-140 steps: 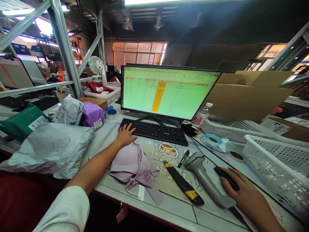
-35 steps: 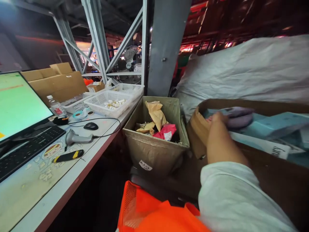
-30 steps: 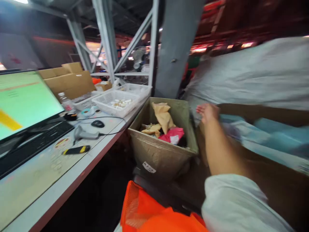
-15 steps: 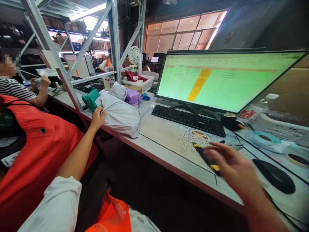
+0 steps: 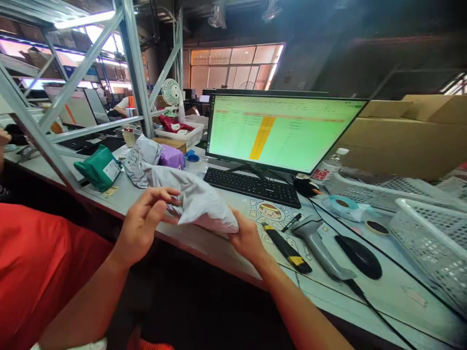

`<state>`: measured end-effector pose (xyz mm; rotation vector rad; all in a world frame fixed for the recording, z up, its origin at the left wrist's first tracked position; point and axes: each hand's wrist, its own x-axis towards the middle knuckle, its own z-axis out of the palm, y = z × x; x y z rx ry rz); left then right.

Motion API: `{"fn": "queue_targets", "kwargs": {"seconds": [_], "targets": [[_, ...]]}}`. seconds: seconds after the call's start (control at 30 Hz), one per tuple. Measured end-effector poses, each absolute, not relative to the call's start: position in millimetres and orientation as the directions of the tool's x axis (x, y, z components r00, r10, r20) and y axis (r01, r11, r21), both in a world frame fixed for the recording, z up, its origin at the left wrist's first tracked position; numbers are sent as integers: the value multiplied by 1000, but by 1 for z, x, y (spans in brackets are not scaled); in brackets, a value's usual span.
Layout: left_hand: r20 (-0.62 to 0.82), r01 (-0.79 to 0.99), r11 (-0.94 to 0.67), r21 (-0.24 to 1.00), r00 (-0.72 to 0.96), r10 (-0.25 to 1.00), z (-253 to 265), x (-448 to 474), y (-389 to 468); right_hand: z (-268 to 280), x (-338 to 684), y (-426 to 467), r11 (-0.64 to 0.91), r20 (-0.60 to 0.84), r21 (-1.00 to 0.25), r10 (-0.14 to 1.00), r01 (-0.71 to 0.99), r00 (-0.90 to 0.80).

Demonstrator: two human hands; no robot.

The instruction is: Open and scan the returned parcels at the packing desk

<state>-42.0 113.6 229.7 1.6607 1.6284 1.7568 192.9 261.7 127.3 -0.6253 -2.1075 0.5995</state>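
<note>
A grey-white plastic mailing bag (image 5: 204,199) is held up at the front edge of the desk, tilted. My right hand (image 5: 246,236) grips its right end from below. At the bag's left, crumpled end is my left hand (image 5: 142,223), fingers curled against the edge; the bag partly hides their tips. Just right of my right hand, a black and yellow utility knife (image 5: 286,248) lies on the desk mat. Beside the knife rests a grey barcode scanner (image 5: 321,248) with its cable.
A green parcel (image 5: 98,167), a grey parcel (image 5: 140,158) and a purple parcel (image 5: 171,156) sit at left. Behind the keyboard (image 5: 251,187) stands a monitor (image 5: 277,136). At right are a mouse (image 5: 359,257), tape roll (image 5: 343,206) and white basket (image 5: 430,243). A metal rack post (image 5: 136,68) rises at left.
My right hand has left the area by the utility knife and now holds the bag's right end. The bag has been lifted and turned. The view has swung right, showing the scanner.
</note>
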Motion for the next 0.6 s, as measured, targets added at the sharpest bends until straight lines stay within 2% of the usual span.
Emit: {"fn": "queue_targets", "kwargs": {"seconds": [0.07, 0.13, 0.17, 0.23, 0.27, 0.33, 0.4, 0.47, 0.5, 0.57, 0.6], "targets": [[709, 755, -356, 551, -198, 677, 247, -54, 112, 148, 222, 283, 684, 513, -705, 674, 187, -531], [714, 885, -270, 379, -95, 694, 259, -69, 127, 167, 247, 304, 522, 380, -840, 762, 150, -525], [664, 891, -247, 381, -78, 743, 260, -75, 142, 173, 254, 314, 415, 294, -902, 795, 122, -531], [527, 815, -252, 522, -76, 847, 248, -80, 181, 173, 257, 330, 259, 138, -954, 828, 151, -543], [470, 741, -254, 622, -94, 878, 234, -80, 202, 168, 254, 335, 254, 89, -937, 836, 239, -541], [389, 634, -180, 752, -206, 898, 199, -77, 238, 153, 248, 337, 330, 55, -823, 857, 463, -513], [269, 602, -4, 798, -350, 897, 165, -73, 259, 139, 253, 331, 387, 61, -692, 873, 609, -484], [213, 616, 127, 778, -448, 868, 144, -69, 263, 131, 279, 324, 399, 100, -633, 892, 663, -442], [240, 649, 145, 746, -466, 851, 141, -65, 260, 130, 299, 322, 392, 128, -590, 909, 706, -397], [365, 756, 80, 649, -401, 840, 143, -49, 246, 128, 345, 321, 304, 171, -457, 952, 836, -253], [419, 819, 17, 574, -312, 853, 146, -36, 237, 126, 368, 321, 221, 170, -378, 971, 899, -167]]}}
